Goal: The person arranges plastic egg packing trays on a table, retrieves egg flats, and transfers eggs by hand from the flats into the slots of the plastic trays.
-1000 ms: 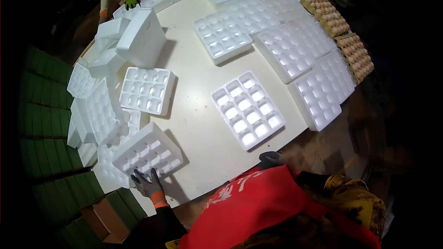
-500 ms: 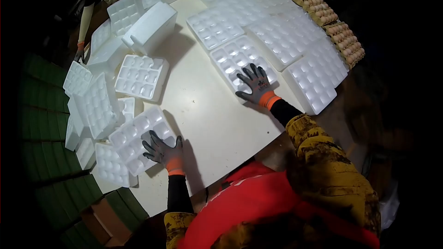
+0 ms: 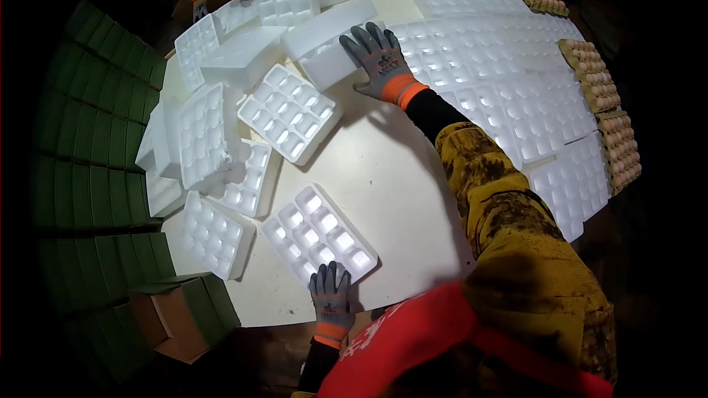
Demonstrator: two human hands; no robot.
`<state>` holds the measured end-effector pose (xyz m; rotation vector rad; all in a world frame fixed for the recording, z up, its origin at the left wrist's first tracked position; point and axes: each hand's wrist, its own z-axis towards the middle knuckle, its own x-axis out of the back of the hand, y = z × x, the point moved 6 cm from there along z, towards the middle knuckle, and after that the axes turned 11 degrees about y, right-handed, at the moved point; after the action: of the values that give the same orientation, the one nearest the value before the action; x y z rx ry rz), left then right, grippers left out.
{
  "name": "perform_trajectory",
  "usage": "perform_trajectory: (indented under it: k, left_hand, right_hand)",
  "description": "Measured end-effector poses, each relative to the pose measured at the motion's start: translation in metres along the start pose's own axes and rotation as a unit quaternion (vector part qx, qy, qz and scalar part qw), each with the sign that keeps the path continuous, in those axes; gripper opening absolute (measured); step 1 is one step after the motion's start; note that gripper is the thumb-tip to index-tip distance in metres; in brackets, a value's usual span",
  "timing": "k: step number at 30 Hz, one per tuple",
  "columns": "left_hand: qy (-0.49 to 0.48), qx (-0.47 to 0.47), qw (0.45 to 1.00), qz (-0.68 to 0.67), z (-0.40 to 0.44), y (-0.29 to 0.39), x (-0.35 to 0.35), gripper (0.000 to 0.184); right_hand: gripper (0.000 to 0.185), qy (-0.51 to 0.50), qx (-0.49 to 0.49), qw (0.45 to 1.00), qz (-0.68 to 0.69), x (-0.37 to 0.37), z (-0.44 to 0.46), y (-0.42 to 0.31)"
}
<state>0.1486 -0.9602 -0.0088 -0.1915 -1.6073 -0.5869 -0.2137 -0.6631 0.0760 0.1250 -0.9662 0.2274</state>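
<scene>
Both my hands wear grey gloves with orange cuffs. My left hand (image 3: 332, 304) rests its fingertips on the near edge of a white foam tray (image 3: 319, 233) with square hollows, which lies flat close to the table's front edge. Farther off, my right hand (image 3: 380, 65) is spread, its fingers at the right end of a white foam block (image 3: 328, 40); whether it grips the block cannot be made out. Just left of that hand, a foam tray (image 3: 290, 114) leans tilted, hollows up.
Foam pieces lie heaped at the left, including a tilted tray (image 3: 205, 136). Joined foam trays (image 3: 509, 114) cover the right side, beside egg cartons (image 3: 621, 149). Green boxes (image 3: 96, 199) and an open cardboard box (image 3: 173, 320) stand left. Another person's gloved hand (image 3: 199, 9) is at the back.
My right hand has left the tray on the right and moved to the foam block. The tray under my left hand now lies flat, nearer the front edge. The view has shifted.
</scene>
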Motion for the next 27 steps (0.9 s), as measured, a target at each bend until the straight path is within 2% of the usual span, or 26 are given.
perform_trajectory:
  k: [2, 3, 4, 5, 6, 9, 12, 13, 14, 16, 18, 20, 22, 24, 25, 27]
  left_hand:
    - [0.019, 0.042, 0.999, 0.022, -0.001, -0.008, 0.001, 0.068]
    - [0.021, 0.072, 0.997, 0.007, -0.002, -0.010, 0.000, 0.065]
    - [0.023, 0.101, 0.995, -0.007, -0.006, -0.011, -0.002, 0.062]
    - [0.058, 0.085, 0.995, 0.016, -0.009, -0.014, -0.007, 0.049]
    - [0.079, 0.082, 0.993, 0.019, -0.008, -0.020, -0.010, 0.045]
    - [0.134, 0.079, 0.988, 0.017, -0.011, -0.026, -0.015, 0.033]
    - [0.144, 0.043, 0.988, 0.039, -0.016, -0.033, -0.021, 0.032]
    - [0.141, 0.059, 0.988, 0.011, -0.013, -0.032, -0.019, 0.031]
    - [0.144, 0.043, 0.988, 0.018, -0.012, -0.035, -0.025, 0.031]
    - [0.115, 0.042, 0.992, 0.014, -0.009, -0.034, -0.018, 0.030]
    - [0.113, 0.017, 0.993, 0.030, -0.015, -0.042, -0.020, 0.031]
    - [0.112, 0.000, 0.993, 0.030, -0.017, -0.047, -0.020, 0.032]
    - [0.098, 0.005, 0.994, 0.040, -0.017, -0.043, -0.014, 0.033]
    - [0.117, -0.004, 0.993, 0.034, -0.018, -0.039, -0.015, 0.031]
    - [0.123, -0.020, 0.992, 0.038, -0.018, -0.037, -0.019, 0.028]
    - [0.110, -0.076, 0.990, 0.031, -0.021, -0.023, -0.025, 0.025]
  right_hand:
    - [0.086, -0.090, -0.016, 0.992, -0.084, 0.000, 0.017, -0.006]
    - [0.063, -0.109, -0.009, 0.992, -0.067, 0.001, 0.013, -0.012]
    - [0.055, -0.143, -0.015, 0.989, -0.024, -0.010, 0.001, -0.013]
    - [0.048, -0.172, -0.021, 0.985, 0.016, -0.023, -0.013, -0.009]
    - [0.040, -0.201, -0.028, 0.978, 0.053, -0.025, -0.020, -0.005]
    - [0.032, -0.169, -0.119, 0.951, 0.230, 0.000, -0.053, 0.017]
    - [0.030, -0.089, -0.147, 0.931, 0.323, 0.097, -0.096, 0.006]
    - [0.027, -0.029, -0.116, 0.940, 0.320, 0.131, -0.124, -0.001]
    - [0.024, 0.028, -0.084, 0.945, 0.314, 0.164, -0.157, -0.012]
    - [0.021, -0.018, -0.047, 0.975, 0.215, 0.206, -0.235, -0.043]
    - [0.020, -0.012, -0.031, 0.984, 0.174, 0.246, -0.333, -0.081]
    - [0.020, -0.058, -0.101, 0.977, 0.179, 0.271, -0.431, -0.103]
    - [0.020, -0.086, -0.170, 0.981, 0.045, 0.289, -0.503, -0.102]
    - [0.021, -0.100, -0.240, 0.965, -0.021, 0.285, -0.532, -0.077]
    - [0.021, -0.143, -0.243, 0.958, -0.061, 0.276, -0.533, -0.062]
    - [0.029, -0.147, -0.213, 0.963, -0.074, 0.252, -0.528, -0.029]
